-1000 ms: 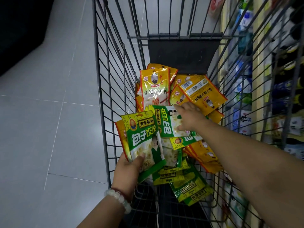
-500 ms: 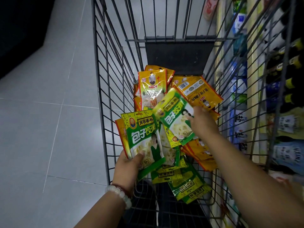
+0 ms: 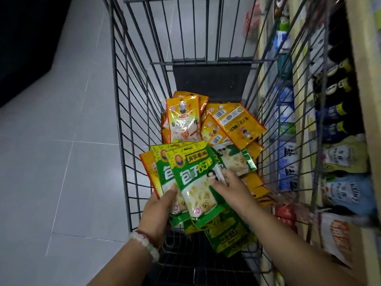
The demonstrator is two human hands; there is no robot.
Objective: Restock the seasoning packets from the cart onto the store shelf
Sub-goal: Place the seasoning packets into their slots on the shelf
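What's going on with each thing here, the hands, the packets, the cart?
Left hand: holds a fanned stack of packets from below.
Right hand: fingers on the front green packet.
Front green packet: upright, on the stack's front.
Yellow packets: loose pile in the cart.
Wire cart: partly filled.
Store shelf: stocked with bottles and pouches.

My forearms are bare all the way up to the bottom edge of the view, no sleeves showing. On my left wrist I wear a bracelet [image 3: 146, 245] of round, pale, milky beads, with a thin dark red cord [image 3: 144, 234] beside it (toward the hand). My right wrist has nothing on it.
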